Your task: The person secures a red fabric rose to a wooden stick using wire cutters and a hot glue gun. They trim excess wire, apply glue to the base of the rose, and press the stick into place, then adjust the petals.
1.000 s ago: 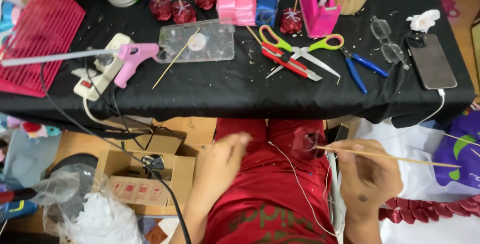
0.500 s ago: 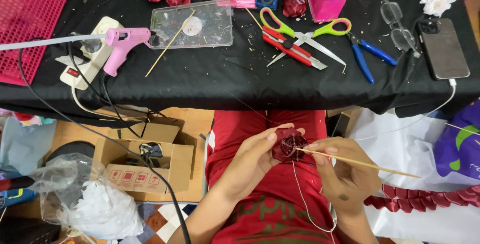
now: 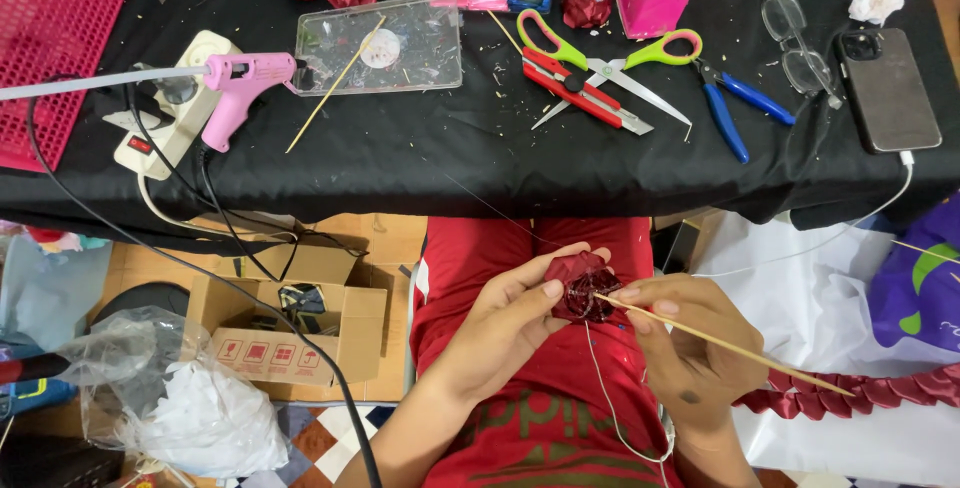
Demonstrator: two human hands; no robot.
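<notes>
Work piece: I see a dark red ribbon rose (image 3: 582, 286) held over the lap, near edge of the scene, below the black table (image 3: 420, 163).
Left hand: my left hand (image 3: 515, 320) cups the rose from the left, thumb and fingers closed around its side and underside.
Right hand: my right hand (image 3: 690, 343) is pinched shut on a thin wooden stick (image 3: 720, 343), just right of the rose.
Stick axis: it runs from lower right up to upper left; its tip touches the rose's centre, the free end trailing toward a pleated red ribbon strip (image 3: 850, 393).
Nearer hand: the left is on the rose; the right meets it only through the stick.
Thread: a pale thread (image 3: 600, 388) hangs from the rose down the lap.
Tray: a clear plastic tray (image 3: 430, 48) on the far table holds a small round disc and glue specks; a second stick lies across its edge.
Box: an open cardboard box (image 3: 280, 333) on the floor, left; contents unclear.
Table tools: pink glue gun (image 3: 240, 88) far left, scissors (image 3: 610, 58) centre.
</notes>
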